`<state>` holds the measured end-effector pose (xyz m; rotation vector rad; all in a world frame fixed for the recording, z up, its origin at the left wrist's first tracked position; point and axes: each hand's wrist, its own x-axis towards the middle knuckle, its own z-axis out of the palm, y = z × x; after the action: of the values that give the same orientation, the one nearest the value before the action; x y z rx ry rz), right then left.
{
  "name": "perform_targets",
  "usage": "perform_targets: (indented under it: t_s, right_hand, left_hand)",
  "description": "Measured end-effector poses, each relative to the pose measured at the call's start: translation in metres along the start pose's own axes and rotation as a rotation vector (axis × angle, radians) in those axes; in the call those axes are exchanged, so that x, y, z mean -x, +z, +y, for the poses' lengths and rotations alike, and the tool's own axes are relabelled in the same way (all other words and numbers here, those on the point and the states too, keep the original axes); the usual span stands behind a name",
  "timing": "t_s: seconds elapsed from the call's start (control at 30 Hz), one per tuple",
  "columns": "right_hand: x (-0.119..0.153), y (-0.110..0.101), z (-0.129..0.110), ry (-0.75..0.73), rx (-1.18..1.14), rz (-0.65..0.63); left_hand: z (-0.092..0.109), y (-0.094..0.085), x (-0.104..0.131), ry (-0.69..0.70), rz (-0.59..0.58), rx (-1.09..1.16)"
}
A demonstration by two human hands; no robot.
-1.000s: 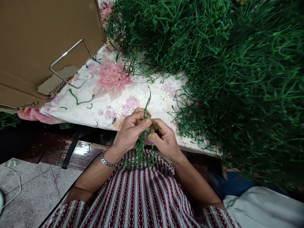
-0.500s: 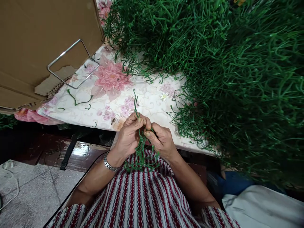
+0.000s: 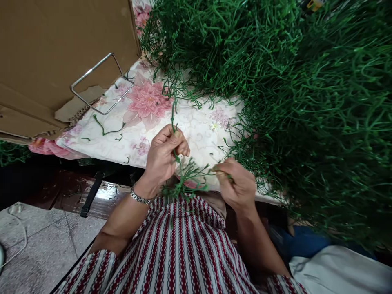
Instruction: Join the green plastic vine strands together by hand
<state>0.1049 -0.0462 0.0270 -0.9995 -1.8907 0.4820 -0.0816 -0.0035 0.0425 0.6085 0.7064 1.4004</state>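
My left hand, with a metal watch on its wrist, is closed in a pinch on the stem of a green artificial plant sprig. The stem's upper end sticks up past the thumb, and the branching strands hang below over my lap. To the right, my right hand is also closed, its fingertips pinching the end of a thin strand that stretches toward the sprig. Some of the strands are blurred by motion. A big heap of similar green strands lies to the right and behind.
A flower-print cloth covers the table. On the left stand a cardboard box and a bent metal wire frame. Loose green scraps lie on the cloth near the frame. Something yellow shows in the heap at the top.
My hands were close together at the sprig; now the right has pulled away to the right, drawing a strand outward. The left has risen slightly with the stem.
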Motion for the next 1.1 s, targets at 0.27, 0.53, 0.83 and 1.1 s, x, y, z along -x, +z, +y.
perform_targets:
  t_s: [0.27,0.53,0.83,1.1]
  right_hand:
    - [-0.002,-0.028,0.015,0.132,0.207,0.25]
    - [0.003,-0.06,0.037,0.201,1.115,-0.164]
    - [-0.016,-0.049,-0.01,-0.068,0.803,0.217]
    - [-0.032,0.033,-0.015,0.027,0.538,-0.297]
  left_hand:
    - [-0.001,-0.013,-0.004,0.013,0.104,0.008]
    - [-0.008,-0.012,-0.003,0.059,0.109,0.004]
    - [-0.017,0.004,-0.009,0.134,0.119,0.022]
    - [-0.019,0.001,-0.011,0.207,0.141,-0.012]
